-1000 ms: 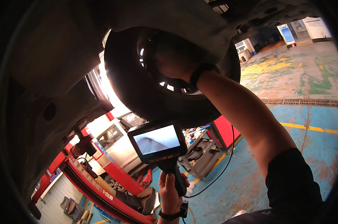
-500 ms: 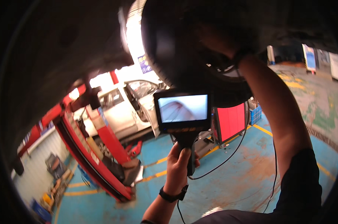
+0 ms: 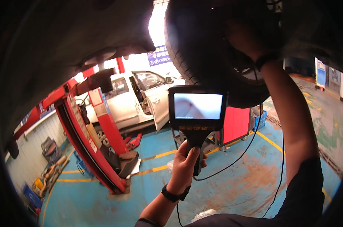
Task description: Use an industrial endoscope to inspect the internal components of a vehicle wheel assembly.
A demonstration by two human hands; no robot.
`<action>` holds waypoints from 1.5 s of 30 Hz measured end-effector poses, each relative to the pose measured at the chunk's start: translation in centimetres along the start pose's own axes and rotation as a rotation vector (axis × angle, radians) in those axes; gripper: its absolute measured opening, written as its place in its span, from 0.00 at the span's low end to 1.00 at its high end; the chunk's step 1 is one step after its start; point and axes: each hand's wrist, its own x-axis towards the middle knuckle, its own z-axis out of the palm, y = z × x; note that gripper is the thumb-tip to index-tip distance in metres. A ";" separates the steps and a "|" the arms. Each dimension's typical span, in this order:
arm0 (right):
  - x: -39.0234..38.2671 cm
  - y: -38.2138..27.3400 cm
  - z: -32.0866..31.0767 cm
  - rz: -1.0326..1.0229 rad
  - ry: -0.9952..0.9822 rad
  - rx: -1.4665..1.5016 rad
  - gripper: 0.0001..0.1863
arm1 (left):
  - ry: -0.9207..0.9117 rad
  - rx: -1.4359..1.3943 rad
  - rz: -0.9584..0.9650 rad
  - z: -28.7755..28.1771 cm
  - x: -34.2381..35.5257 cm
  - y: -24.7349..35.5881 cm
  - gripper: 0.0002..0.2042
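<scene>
My left hand (image 3: 185,162) is wrapped round the pistol grip of a black handheld borescope (image 3: 198,126), its thumb lying along the back of the handle. The lit screen (image 3: 198,106) shows a blurred grey and pale blue picture. A thin black cable (image 3: 237,159) leaves the handle's base and curves up toward the wheel. Overhead hangs a car tyre (image 3: 181,56) on a raised car. My right hand (image 3: 245,39) reaches up beside the wheel's inner side; its fingers are lost in deep shadow, so what they touch is hidden.
A red lift post (image 3: 90,145) stands to the left, with a white car (image 3: 128,100) behind it, its door open. A red tool cabinet (image 3: 235,126) and a blue crate (image 3: 260,120) are beyond the borescope. Assorted parts (image 3: 50,176) lie along the left wall.
The view has shifted, so the tyre, borescope and right arm appear farther right. The picture on the screen has changed, its dark shape now fainter. My left hand keeps its hold.
</scene>
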 end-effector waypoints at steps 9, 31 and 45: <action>0.2 -0.6 -0.4 0.188 0.064 0.032 0.20 | -0.005 0.067 0.030 1.2 0.2 0.5 0.16; 1.2 1.2 6.1 0.065 0.108 0.179 0.15 | -0.058 0.032 0.011 1.0 1.0 -0.8 0.17; 1.5 2.3 7.6 0.156 0.135 0.126 0.17 | -0.040 -0.014 0.001 -0.4 0.6 -0.9 0.12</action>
